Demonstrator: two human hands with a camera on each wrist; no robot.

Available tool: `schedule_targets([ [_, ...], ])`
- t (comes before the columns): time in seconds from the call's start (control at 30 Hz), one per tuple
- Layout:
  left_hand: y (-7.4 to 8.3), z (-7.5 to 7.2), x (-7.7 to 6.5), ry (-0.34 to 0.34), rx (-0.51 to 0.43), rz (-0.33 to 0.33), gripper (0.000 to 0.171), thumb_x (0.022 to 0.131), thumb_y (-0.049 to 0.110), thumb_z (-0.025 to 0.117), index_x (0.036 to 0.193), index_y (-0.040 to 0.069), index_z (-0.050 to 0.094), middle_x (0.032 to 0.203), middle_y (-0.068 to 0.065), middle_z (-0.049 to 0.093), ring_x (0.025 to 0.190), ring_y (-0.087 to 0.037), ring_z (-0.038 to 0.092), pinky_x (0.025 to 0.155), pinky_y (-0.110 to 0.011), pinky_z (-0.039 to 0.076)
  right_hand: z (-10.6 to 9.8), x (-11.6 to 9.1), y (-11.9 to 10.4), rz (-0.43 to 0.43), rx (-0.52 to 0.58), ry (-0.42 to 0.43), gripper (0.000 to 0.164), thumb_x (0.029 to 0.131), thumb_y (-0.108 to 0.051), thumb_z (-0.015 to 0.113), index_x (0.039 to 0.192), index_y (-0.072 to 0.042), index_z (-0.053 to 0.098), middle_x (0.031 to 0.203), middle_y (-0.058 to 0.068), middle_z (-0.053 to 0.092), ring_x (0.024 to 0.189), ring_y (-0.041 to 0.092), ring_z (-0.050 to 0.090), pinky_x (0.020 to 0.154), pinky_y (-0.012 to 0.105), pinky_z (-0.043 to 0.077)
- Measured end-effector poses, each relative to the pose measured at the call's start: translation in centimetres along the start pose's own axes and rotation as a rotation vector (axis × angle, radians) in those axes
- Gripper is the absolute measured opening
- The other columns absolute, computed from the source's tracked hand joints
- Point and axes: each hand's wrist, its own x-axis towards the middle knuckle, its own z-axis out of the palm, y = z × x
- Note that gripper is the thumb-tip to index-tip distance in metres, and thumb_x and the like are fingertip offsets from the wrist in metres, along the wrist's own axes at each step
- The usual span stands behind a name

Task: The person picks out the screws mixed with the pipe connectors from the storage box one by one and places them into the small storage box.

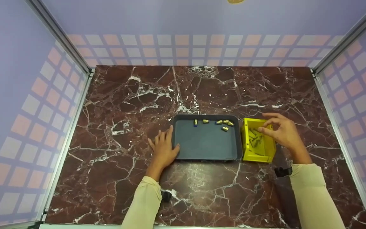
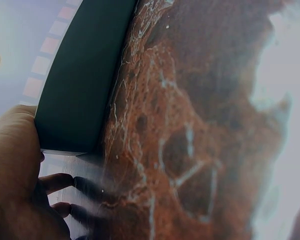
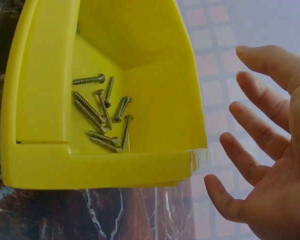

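Note:
My left hand [image 1: 163, 149] lies at the left side of a dark grey tray [image 1: 202, 160], fingers extended over the table and thumb right at the tray's wall. The left wrist view shows the tray's outer side [image 2: 85, 75] against that hand. Inside the tray are several brass fittings [image 1: 225, 128], some with blue ends, mostly along its far edge. Above the right side of a yellow bin [image 1: 257, 158] hovers my right hand [image 1: 283, 132], fingers spread and holding nothing. Several metal screws [image 3: 102, 107] lie in a loose heap on the bin's floor.
The bin stands close against the tray's right side. Under both is a dark red marbled table [image 1: 122, 105], with lilac checkered panels [image 1: 199, 44] at the back and both sides. Metal frame posts [image 1: 59, 31] run up the corners.

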Motion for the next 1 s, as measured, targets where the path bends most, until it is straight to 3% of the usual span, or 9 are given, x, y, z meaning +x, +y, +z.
schedule_targets([
  [0.23,0.0,0.0,0.1,-0.003,-0.004,-0.013,0.079,0.096,0.035,0.064,0.164,0.021,0.025,0.157,-0.011,0.042,0.15,-0.045,0.028,0.115,-0.08,0.001,0.3,-0.2,-0.1,-0.021,0.014,0.032,0.015,0.087,-0.026,0.083,0.089,-0.012,0.077,0.135,0.008,0.068,0.096,0.026,0.059,0.073,0.021,0.039],
  [0.4,0.0,-0.1,0.2,-0.004,-0.02,-0.024,0.08,0.096,0.037,0.064,0.164,0.022,0.025,0.155,-0.012,0.044,0.15,-0.044,0.027,0.115,-0.08,0.0,0.4,-0.5,-0.2,-0.004,0.039,0.07,0.02,0.088,-0.026,0.082,0.099,-0.009,0.077,0.135,0.005,0.067,0.116,0.029,0.062,0.085,0.017,0.041],
  [0.7,0.5,-1.2,0.8,-0.059,-0.093,-0.087,0.075,0.102,0.056,0.05,0.164,0.021,0.025,0.157,-0.016,0.043,0.155,-0.042,0.022,0.117,-0.077,-0.001,1.0,-0.9,-0.3,0.009,0.063,0.151,0.024,0.089,-0.021,0.08,0.109,-0.009,0.075,0.135,0.004,0.068,0.122,0.018,0.06,0.087,0.01,0.042],
  [0.87,1.6,-2.2,1.7,-0.119,-0.111,-0.154,0.071,0.104,0.057,0.041,0.164,0.021,0.026,0.159,-0.016,0.04,0.153,-0.042,0.025,0.117,-0.077,-0.001,0.9,-0.7,-0.3,0.015,0.057,0.197,0.031,0.098,-0.024,0.069,0.126,-0.012,0.069,0.131,0.008,0.069,0.111,0.023,0.063,0.085,0.012,0.043],
  [1.0,2.8,-3.3,3.0,-0.146,-0.075,-0.19,0.071,0.105,0.059,0.037,0.163,0.02,0.027,0.162,-0.017,0.036,0.152,-0.043,0.025,0.115,-0.08,-0.002,0.7,-0.3,-0.2,0.039,0.071,0.205,0.037,0.105,-0.03,0.055,0.139,-0.016,0.061,0.135,0.009,0.067,0.119,0.027,0.062,0.094,0.014,0.041],
])
